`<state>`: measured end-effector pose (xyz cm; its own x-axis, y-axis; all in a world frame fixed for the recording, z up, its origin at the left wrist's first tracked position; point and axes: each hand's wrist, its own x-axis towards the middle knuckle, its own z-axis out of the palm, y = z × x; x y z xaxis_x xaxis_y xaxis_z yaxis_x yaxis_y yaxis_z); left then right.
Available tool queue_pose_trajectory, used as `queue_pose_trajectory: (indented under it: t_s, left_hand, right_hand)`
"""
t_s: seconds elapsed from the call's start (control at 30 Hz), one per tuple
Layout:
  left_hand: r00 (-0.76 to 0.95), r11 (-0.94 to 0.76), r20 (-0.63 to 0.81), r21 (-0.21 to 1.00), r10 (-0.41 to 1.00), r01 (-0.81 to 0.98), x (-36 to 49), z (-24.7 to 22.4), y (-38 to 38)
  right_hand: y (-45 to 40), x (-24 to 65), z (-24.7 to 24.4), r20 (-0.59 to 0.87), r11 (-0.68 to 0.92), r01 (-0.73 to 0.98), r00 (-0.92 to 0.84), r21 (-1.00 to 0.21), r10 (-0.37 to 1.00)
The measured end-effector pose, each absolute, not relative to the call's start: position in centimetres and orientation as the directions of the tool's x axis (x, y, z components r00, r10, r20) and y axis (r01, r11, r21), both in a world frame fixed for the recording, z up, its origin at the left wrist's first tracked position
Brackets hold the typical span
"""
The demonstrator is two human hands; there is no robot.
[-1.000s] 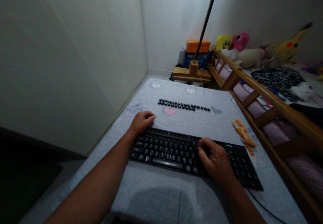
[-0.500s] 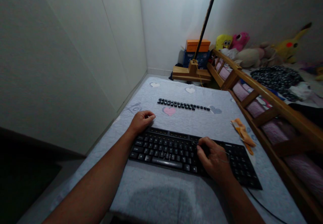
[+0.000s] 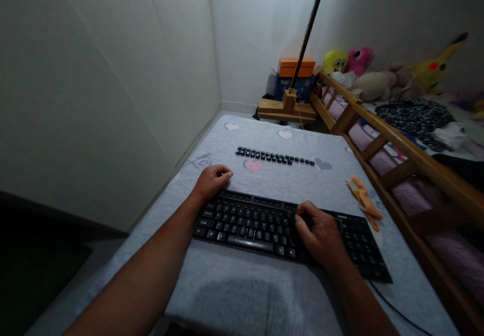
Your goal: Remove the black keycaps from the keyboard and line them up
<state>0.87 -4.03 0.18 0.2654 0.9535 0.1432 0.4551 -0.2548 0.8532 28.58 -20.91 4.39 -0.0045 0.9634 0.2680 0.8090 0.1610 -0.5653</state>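
Note:
A black keyboard (image 3: 249, 245) lies slightly slanted across the cloth-covered table, and bare key mounts show along its upper part. My left hand (image 3: 214, 180) rests at the keyboard's upper left corner, fingers curled in and thumb against the index finger; nothing shows between them. Over the right part of the keys is my right hand (image 3: 320, 232), its thumb and fingers pinched close to the keys. Whatever it holds, if anything, is hidden by the fingers. Beyond the keyboard, black keycaps (image 3: 266, 156) lie lined up in two rows, the farther one longer to the right.
An orange cloth with an orange-handled tool (image 3: 365, 200) lies at the table's right. The keyboard cable (image 3: 397, 308) runs off the lower right. A wooden bed rail (image 3: 401, 144) borders the right side, a white wardrobe (image 3: 124, 84) the left. A lamp stand (image 3: 289, 105) stands behind.
My right hand has shifted very slightly over the same keys, its fingers still pinched. My left hand, the keyboard and the keycap rows stay in place.

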Motion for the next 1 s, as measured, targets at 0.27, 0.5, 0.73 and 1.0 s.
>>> queue_pose_trajectory:
  t_s: [0.27, 0.5, 0.73, 1.0]
  left_hand:
    - [0.263, -0.247, 0.134, 0.851, 0.956, 0.464, 1.0, 0.6, -4.2]
    - [0.283, -0.268, 0.129, 0.803, 0.950, 0.533, 0.9, 0.9, -4.4]
    - [0.305, -0.357, 0.192, 0.607, 0.933, 0.710, 1.9, 2.9, -5.9]
    - [0.635, -0.642, 0.161, 0.380, 0.755, 0.666, 6.7, 6.5, -10.0]
  right_hand:
    - [-20.5, 28.7, 4.7, 0.210, 0.133, 0.815, -0.015, -0.564, 0.978]
    - [-20.7, 29.1, 4.6, 0.240, 0.183, 0.825, -0.060, -0.534, 0.969]
    - [-20.8, 29.4, 4.2, 0.193, 0.155, 0.791, -0.048, -0.592, 0.980]
    - [-20.5, 29.3, 4.2, 0.217, 0.173, 0.816, -0.060, -0.552, 0.974]
